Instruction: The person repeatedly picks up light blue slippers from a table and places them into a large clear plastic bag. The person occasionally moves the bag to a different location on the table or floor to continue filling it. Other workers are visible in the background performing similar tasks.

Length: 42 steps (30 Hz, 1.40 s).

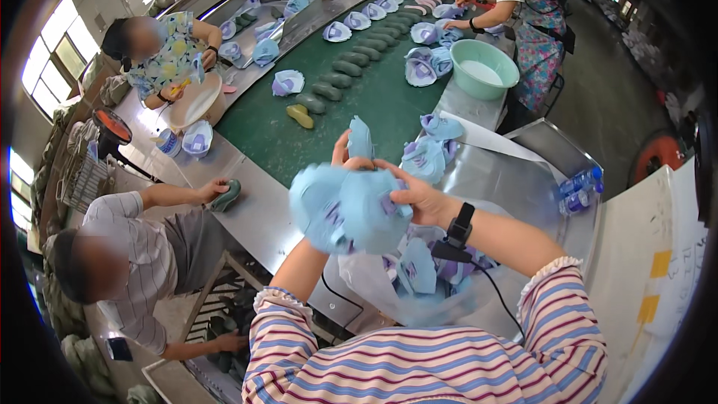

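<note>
In front of my chest I hold up a bunch of light-blue shoe uppers (318, 202) with purple parts, slightly blurred. My right hand (423, 197) is closed on their right side, thumb on the near face. My left hand (342, 151) is mostly hidden behind them; its visible fingers are bent round the far edge, where a blue flap (360, 137) stands up. Below my hands, a clear plastic bag (361, 273) holds more blue and purple uppers (416, 265). Further uppers (423, 160) lie just beyond my right hand.
A green conveyor belt (250, 121) carries rows of dark green shoe lasts (347, 68) and blue uppers. A mint basin (484, 69) stands right of it. Co-workers sit left and stand at the far end; one hand holds a last (225, 196). Bottles (580, 190) lie right.
</note>
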Tool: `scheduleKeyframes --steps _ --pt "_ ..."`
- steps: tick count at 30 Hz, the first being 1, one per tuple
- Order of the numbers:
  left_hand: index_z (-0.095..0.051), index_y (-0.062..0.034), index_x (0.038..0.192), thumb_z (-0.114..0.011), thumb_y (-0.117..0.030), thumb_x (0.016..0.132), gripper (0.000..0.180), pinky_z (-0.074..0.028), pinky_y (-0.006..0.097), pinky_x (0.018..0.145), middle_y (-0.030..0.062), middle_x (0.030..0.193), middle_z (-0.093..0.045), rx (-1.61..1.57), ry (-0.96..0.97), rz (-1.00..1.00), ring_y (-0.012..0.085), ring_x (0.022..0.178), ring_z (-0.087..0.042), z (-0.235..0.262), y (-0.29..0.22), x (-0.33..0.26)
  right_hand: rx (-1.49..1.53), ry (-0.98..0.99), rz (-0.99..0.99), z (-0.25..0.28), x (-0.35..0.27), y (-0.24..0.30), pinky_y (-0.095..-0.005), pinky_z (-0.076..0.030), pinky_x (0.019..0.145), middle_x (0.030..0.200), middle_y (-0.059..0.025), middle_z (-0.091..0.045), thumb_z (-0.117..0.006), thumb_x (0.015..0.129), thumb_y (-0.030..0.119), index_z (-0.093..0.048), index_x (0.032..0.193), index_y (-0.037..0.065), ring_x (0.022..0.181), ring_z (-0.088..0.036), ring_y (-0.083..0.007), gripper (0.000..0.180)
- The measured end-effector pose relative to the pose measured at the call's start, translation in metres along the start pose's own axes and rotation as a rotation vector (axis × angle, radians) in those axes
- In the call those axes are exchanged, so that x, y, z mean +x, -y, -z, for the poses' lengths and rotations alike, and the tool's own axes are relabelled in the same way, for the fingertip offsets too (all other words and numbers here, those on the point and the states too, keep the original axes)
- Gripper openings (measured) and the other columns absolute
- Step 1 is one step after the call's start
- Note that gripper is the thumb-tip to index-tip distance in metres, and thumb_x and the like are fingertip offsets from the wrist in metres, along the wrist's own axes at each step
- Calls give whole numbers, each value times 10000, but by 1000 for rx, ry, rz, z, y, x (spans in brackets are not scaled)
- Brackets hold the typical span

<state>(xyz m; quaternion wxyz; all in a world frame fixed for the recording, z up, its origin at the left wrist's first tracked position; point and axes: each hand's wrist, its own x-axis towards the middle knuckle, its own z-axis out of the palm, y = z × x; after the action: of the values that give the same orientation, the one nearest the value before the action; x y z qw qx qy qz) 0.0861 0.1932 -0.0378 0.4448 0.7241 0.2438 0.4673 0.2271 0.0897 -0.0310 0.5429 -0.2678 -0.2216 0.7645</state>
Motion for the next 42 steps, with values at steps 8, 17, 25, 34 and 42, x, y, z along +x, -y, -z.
scheduleKeyframes --steps 8,17,25,34,42 --pt "-571 -41 772 -636 64 664 164 -482 335 737 110 935 -582 -434 -184 41 213 857 -583 -13 101 44 159 -138 -29 11 26 -34 -354 -440 913 1103 -63 -535 -661 785 137 -440 1182 62 1014 -545 -176 460" --pt "-514 -53 1139 -554 -124 763 386 -472 336 673 93 781 -608 283 372 320 208 690 -583 -17 167 81 424 -498 369 111 42 7 -459 -372 969 1281 -137 -426 -500 857 459 -371 1268 49 1101 -489 -306 594" --pt "-621 -13 900 -545 -155 744 224 -468 419 791 175 923 -619 1086 895 237 340 901 -579 35 152 68 -181 -517 28 136 -49 66 -424 -430 891 1297 -192 -318 -549 851 375 -309 1293 1 1135 -441 -380 626" --pt "-533 -44 1087 -601 -206 761 370 -479 362 720 151 887 -635 357 1280 3 328 760 -599 -47 -8 -44 -1375 -116 -308 -20 -150 136 -291 -473 767 1108 -101 -541 -553 830 234 -446 1216 13 946 -556 -169 457" --pt "-267 0 1299 -819 -340 516 1016 -315 400 995 236 1323 -302 336 1186 159 373 1237 -307 -87 80 -108 -1584 47 -217 -83 -162 117 -312 -476 615 832 -157 -627 -547 822 251 -559 1045 -30 711 -608 -209 359"
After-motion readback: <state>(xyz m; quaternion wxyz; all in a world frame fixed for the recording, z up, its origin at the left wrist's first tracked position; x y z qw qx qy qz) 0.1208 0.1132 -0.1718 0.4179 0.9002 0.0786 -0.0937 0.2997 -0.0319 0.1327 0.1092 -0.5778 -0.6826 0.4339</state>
